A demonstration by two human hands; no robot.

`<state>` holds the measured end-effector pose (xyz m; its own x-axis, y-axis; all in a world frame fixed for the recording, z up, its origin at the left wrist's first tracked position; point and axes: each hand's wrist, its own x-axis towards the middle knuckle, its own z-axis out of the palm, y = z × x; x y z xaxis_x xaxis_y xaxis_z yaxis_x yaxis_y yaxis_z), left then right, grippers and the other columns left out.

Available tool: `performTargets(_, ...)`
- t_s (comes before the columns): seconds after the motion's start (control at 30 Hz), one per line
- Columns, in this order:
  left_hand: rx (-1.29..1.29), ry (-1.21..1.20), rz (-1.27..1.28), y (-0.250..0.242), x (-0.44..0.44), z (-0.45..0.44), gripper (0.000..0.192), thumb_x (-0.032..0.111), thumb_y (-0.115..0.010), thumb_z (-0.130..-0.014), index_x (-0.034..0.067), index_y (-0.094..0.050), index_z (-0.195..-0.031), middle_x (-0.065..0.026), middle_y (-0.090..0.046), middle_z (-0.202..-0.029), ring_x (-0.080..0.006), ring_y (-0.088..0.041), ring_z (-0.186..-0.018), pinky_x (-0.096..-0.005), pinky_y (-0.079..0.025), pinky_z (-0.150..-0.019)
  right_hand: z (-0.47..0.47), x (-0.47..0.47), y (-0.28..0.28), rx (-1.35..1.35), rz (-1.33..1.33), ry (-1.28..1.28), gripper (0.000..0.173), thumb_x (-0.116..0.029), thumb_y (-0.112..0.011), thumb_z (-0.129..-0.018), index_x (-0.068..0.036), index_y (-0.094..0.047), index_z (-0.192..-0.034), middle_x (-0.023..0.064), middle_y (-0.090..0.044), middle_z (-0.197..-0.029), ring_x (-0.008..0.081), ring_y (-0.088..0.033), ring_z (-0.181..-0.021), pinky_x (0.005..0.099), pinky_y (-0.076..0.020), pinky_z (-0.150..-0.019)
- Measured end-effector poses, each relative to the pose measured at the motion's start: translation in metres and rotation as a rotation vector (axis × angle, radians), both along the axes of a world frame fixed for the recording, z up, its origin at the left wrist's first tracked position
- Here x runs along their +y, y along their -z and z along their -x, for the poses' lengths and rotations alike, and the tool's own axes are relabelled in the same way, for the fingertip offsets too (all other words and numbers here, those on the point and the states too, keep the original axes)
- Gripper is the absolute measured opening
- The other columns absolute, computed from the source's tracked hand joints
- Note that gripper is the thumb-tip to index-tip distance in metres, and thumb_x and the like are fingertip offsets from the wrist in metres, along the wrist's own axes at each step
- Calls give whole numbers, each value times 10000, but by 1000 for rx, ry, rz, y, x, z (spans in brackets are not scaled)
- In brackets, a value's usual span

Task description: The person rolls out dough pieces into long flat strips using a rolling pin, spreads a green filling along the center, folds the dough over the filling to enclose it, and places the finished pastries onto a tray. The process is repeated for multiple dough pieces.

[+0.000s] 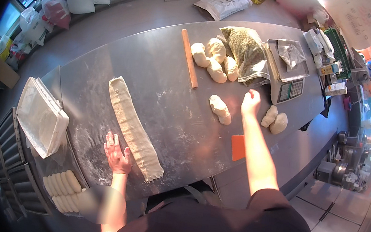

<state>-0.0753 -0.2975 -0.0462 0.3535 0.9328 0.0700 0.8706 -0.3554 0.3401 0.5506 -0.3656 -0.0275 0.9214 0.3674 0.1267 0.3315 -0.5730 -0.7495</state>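
Observation:
A long flat strip of dough lies slantwise across the floured steel worktable. My left hand is palm down beside its near half, fingers stretched out and thumb apart, holding nothing. My right hand is curled, between a single dough piece and a digital scale; whether anything is inside its fingers is hidden. Past that hand lies a clear plastic bag of greenish filling, against several dough lumps. Two more dough pieces rest right of my forearm.
A wooden rolling pin lies left of the lumps. My right forearm partly covers an orange dough scraper. At the left stand a white plastic tub and rows of shaped dough rolls. A cloth lies on the scale's pan.

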Motion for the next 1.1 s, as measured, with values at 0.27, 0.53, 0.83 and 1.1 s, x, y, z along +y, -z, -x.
performTargets(0.27,60,-53,-16,-8,-4,6,762,363,-628,-1066,59,-440,-1739,-183,-347,-1870,-386,-284,-1745,-582,-185,-1415,-53,65,-31,124,400,-65,793,-441,-901,-877,-38,-668,-1518,250,-769,-1432,377,-742,-1323,446,-550,-1155)
performTargets(0.53,60,-72,11,-15,-3,-8,804,240,-678,-1003,89,-421,-1750,-164,-342,-1873,-363,-287,-1746,-570,-207,-1420,-106,100,3,652,-50,-17,660,-461,-748,-1086,-112,-597,-1625,127,-733,-1518,315,-725,-1326,490,-601,-1111)
performTargets(0.83,79,-77,-21,-10,-2,-6,775,224,-664,-994,107,-461,-1732,-155,-371,-1860,-355,-323,-1732,-559,-233,-1418,-142,133,7,1080,-619,73,558,-422,-717,-1089,-115,-616,-1544,116,-734,-1431,307,-715,-1219,471,-575,-1008)
performTargets(1.1,75,-96,-22,-11,-5,-5,781,220,-665,-980,114,-470,-1729,-150,-388,-1854,-357,-331,-1729,-550,-236,-1419,-163,110,10,1087,-740,100,469,-387,-689,-1091,-119,-633,-1472,106,-735,-1353,299,-706,-1124,454,-552,-917)
